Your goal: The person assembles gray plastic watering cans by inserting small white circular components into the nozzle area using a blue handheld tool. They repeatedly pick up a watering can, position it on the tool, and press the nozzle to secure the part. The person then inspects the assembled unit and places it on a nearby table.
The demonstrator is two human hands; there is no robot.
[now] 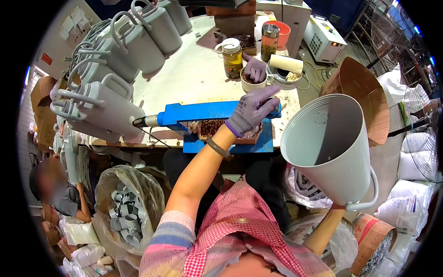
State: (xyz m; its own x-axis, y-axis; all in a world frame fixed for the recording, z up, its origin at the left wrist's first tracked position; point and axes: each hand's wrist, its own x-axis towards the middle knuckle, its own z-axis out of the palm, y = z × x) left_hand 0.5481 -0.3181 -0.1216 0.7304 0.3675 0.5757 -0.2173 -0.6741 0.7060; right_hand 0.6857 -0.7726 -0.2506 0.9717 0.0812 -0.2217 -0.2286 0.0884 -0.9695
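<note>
My left hand (pixel 249 111), in a purple-grey glove, is over the right end of a long blue bar tool (pixel 198 113), fingers stretched out and apart. Whether it touches the bar I cannot tell. Under the bar, a small box of reddish-brown pieces (pixel 212 129) stands on a blue base (pixel 191 145). On my right, a large grey watering can body (pixel 332 138) is held up, its open mouth tilted toward the table and its handle low right. My right forearm (pixel 325 228) reaches its bottom end; the can hides the right hand's fingers.
Grey watering cans (pixel 140 48) line the table's left side. A purple glove (pixel 254 70) lies on a cup of small brown pieces (pixel 249 86), near a jar (pixel 230 60) and a tumbler (pixel 269 41). Below left is a bag of grey parts (pixel 127 214); a person (pixel 55 189) sits beyond.
</note>
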